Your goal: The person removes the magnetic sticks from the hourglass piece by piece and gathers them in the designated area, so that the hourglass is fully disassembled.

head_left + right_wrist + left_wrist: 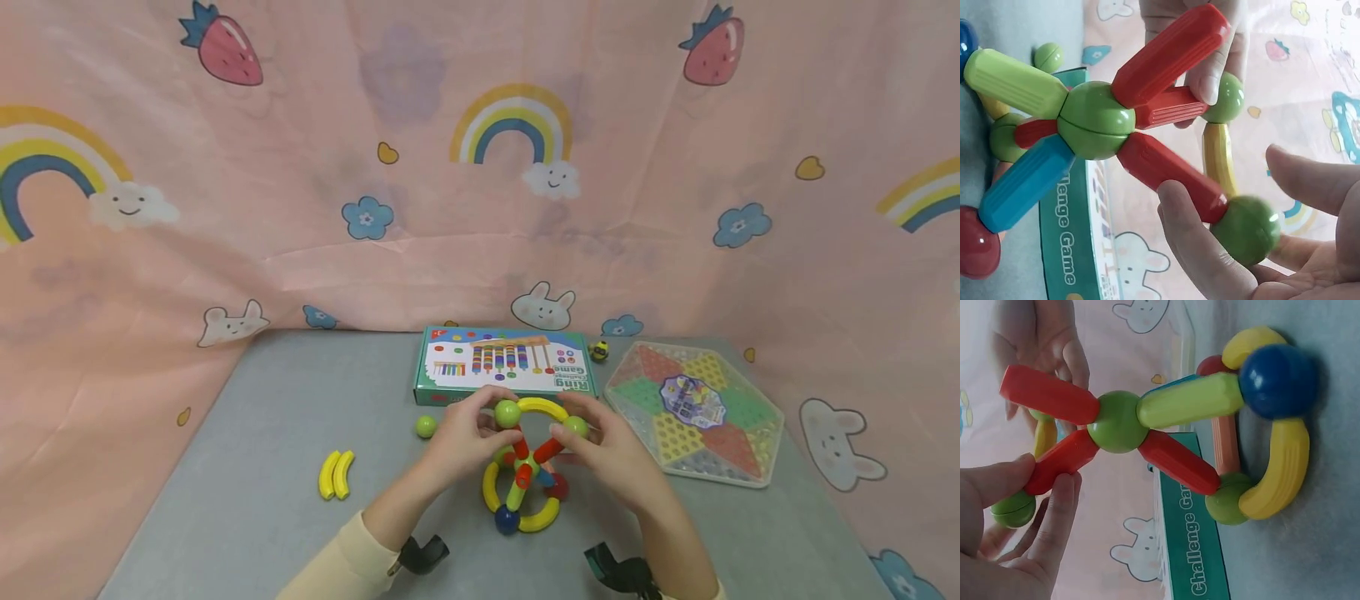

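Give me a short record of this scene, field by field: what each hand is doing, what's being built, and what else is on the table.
Left hand: pinches a green ball at the top of the toy structure
Right hand: holds another green ball, fingers against a red stick
Structure: sticks radiating from a green centre ball, a yellow arc across the top, a blue ball at the base
Loose parts: a green ball, two yellow curved pieces
Also on the grey table: a game box, a hexagonal tray

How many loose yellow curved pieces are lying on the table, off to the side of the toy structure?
2: the yellow curved pieces lie side by side, touching, left of the left hand. Others are built into the structure, and some may be hidden.
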Demonstrator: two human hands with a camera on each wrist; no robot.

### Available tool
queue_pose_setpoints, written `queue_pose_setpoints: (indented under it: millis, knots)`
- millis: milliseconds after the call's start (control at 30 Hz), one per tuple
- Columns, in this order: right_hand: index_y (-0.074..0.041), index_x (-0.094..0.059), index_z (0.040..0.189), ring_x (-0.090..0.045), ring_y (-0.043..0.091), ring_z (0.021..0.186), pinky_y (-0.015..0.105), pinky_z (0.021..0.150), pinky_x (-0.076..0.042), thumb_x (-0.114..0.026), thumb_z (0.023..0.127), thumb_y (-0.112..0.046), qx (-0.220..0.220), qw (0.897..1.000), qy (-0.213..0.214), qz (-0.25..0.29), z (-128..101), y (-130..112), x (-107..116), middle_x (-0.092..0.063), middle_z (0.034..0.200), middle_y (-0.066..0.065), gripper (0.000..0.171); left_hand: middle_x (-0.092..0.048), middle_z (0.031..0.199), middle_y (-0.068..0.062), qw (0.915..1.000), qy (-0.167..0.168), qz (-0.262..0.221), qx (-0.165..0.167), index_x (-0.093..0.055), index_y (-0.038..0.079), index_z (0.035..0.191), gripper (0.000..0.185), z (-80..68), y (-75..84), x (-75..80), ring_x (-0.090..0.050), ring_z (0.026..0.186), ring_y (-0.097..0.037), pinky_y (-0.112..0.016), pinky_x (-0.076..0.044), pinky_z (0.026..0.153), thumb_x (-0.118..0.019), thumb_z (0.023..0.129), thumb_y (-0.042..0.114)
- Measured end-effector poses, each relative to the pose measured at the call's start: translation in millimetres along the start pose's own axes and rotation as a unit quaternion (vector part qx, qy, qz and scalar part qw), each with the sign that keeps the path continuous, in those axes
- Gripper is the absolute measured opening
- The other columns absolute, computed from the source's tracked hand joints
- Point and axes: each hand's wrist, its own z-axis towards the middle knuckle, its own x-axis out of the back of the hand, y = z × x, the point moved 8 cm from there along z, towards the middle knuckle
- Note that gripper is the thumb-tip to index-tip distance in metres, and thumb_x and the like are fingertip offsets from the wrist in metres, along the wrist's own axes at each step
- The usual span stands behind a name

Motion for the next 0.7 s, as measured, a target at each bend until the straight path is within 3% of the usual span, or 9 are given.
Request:
queue_pose_setpoints:
  millis: [167, 300, 433, 500, 600, 700]
  knots:
    - [-0.011, -0.044, 0.149, -0.069, 0.031, 0.11, 0.04, 0.085, -0.06, -0.069, 0.097, -0.03, 0.015, 1.0, -0.006, -0.001, 0, 0, -1, -0.046, 0.149, 0.023, 0.061, -0.063, 0.115, 0.0, 1.0, 0.005, -0.004, -0.002, -0.06, 0.024, 0.122, 0.038, -5.6, 1.8, 0.4, -0.07, 0.084, -0.01, -0.025, -0.059, 0.074, -0.078, 0.089, 0.019]
    - [-0.012, -0.046, 0.148, -0.069, 0.029, 0.109, 0.04, 0.085, -0.06, -0.067, 0.098, -0.027, 0.012, 1.0, -0.001, -0.014, 0, 0, -1, -0.049, 0.147, 0.022, 0.057, -0.063, 0.118, 0.001, 0.9981, 0.01, 0.036, -0.05, -0.061, 0.021, 0.124, 0.04, -7.1, 10.7, 5.0, -0.068, 0.09, -0.01, -0.024, -0.058, 0.078, -0.079, 0.089, 0.017]
    - [-0.012, -0.049, 0.146, -0.071, 0.026, 0.103, 0.041, 0.087, -0.059, -0.066, 0.099, -0.023, 0.007, 1.0, 0.006, -0.03, 0, 0, 1, -0.052, 0.145, 0.021, 0.052, -0.063, 0.121, 0.001, 0.984, 0.009, 0.132, -0.119, -0.064, 0.017, 0.125, 0.042, -7.2, 28.2, 10.0, -0.064, 0.097, -0.011, -0.023, -0.057, 0.083, -0.079, 0.087, 0.011]
    - [-0.011, -0.05, 0.146, -0.072, 0.024, 0.099, 0.042, 0.088, -0.059, -0.066, 0.099, -0.023, 0.006, 0.999, 0.008, -0.039, 0, 0, 2, -0.054, 0.143, 0.021, 0.051, -0.062, 0.12, 0.002, 0.9758, 0.0, 0.17, -0.138, -0.065, 0.017, 0.123, 0.04, -6.8, 33.8, 9.3, -0.062, 0.098, -0.012, -0.023, -0.056, 0.083, -0.078, 0.086, 0.009]
    - [-0.011, -0.051, 0.145, -0.073, 0.022, 0.095, 0.041, 0.087, -0.059, -0.067, 0.098, -0.023, 0.002, 0.999, 0.013, -0.05, -1, 1, 3, -0.056, 0.141, 0.02, 0.05, -0.064, 0.116, 0.003, 0.9685, -0.009, 0.2, -0.148, -0.067, 0.016, 0.117, 0.035, -5.8, 37.6, 7.1, -0.062, 0.098, -0.011, -0.021, -0.055, 0.085, -0.077, 0.085, 0.007]
    - [-0.012, -0.052, 0.144, -0.072, 0.021, 0.095, 0.04, 0.087, -0.059, -0.067, 0.098, -0.024, -0.003, 0.998, 0.02, -0.056, 0, 1, 3, -0.059, 0.138, 0.018, 0.05, -0.064, 0.113, 0.003, 0.967, -0.005, 0.21, -0.144, -0.066, 0.016, 0.114, 0.033, -3.7, 38.5, 6.0, -0.061, 0.095, -0.011, -0.025, -0.057, 0.085, -0.076, 0.084, 0.007]
